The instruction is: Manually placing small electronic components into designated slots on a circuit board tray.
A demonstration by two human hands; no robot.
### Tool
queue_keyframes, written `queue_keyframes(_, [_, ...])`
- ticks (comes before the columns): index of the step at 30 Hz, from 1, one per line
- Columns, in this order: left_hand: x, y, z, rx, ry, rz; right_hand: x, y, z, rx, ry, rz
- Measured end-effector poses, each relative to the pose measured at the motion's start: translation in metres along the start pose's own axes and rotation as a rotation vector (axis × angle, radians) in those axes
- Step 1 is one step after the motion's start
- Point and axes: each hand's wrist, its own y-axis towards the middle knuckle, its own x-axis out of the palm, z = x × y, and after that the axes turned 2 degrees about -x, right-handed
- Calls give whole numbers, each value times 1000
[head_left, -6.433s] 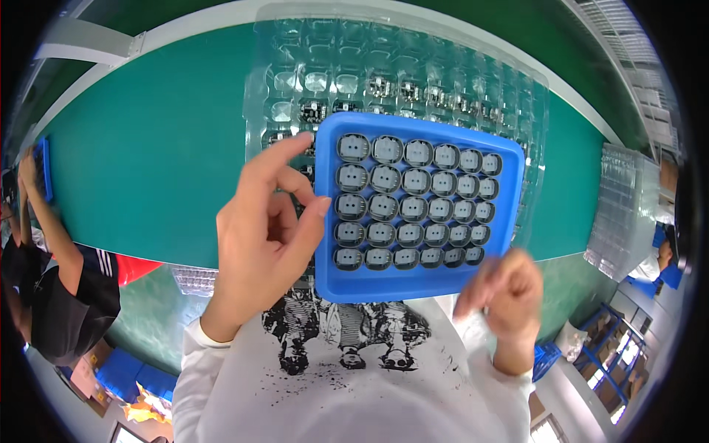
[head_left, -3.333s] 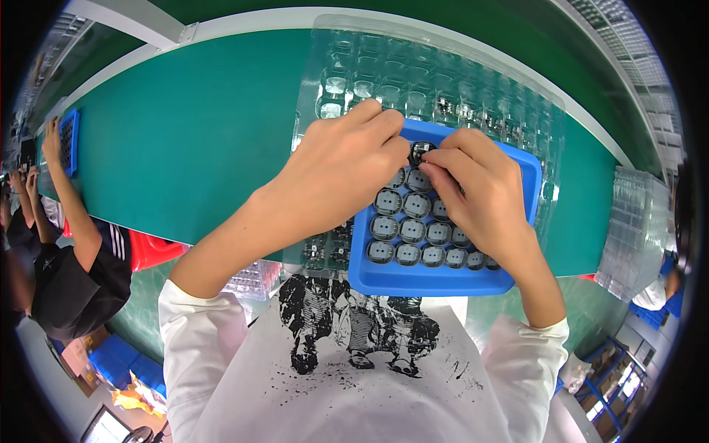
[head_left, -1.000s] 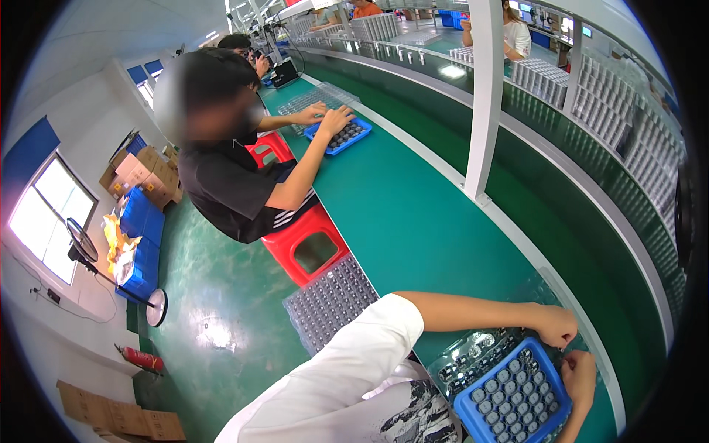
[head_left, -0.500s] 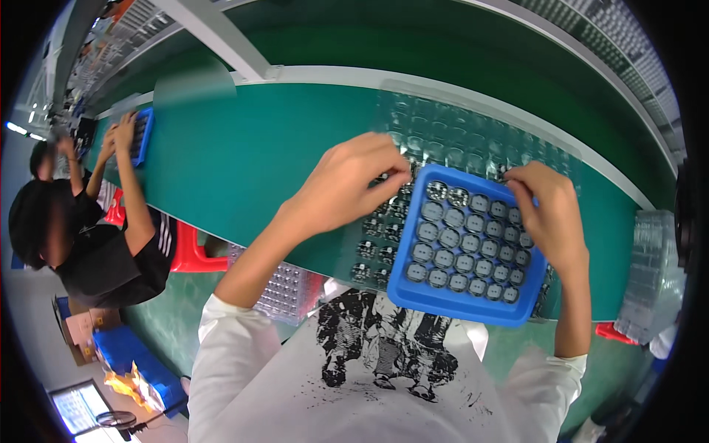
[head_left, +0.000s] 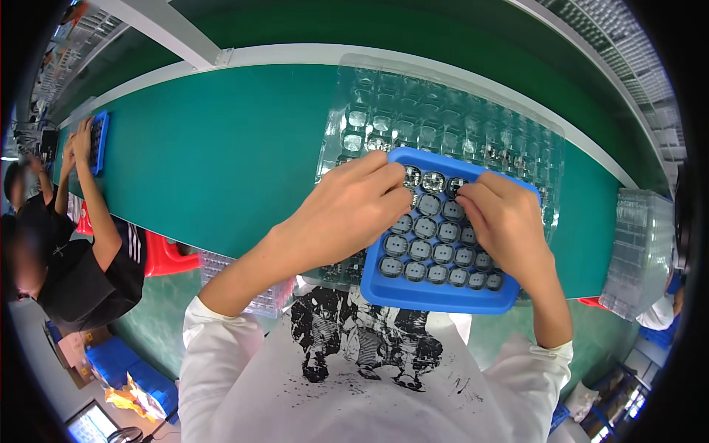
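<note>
Both hands, left (head_left: 347, 214) and right (head_left: 506, 225), rest on the blue tray (head_left: 436, 284), apparently touching its round parts (head_left: 425, 249).

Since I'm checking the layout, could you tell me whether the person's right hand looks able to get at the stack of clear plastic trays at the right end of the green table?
Probably yes: the right hand rests on the blue tray, and only bare green table separates it from the stack.

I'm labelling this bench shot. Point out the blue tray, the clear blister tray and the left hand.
blue tray (head_left: 436, 295), head view, near rim.
clear blister tray (head_left: 413, 103), head view, far pockets.
left hand (head_left: 347, 214), head view, back.
</note>
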Motion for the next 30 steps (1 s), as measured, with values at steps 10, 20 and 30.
queue_keyframes(10, [2, -1, -1, 38, 81, -62, 5, 2, 0, -43, -16, -8])
queue_keyframes(20, [-4, 5, 7, 47, 148, -146, 14, -1, 6, -40, 62, 35])
queue_keyframes(30, [-1, 0, 7, -68, 47, -130, 26, -8, 11, -71, 112, 160])
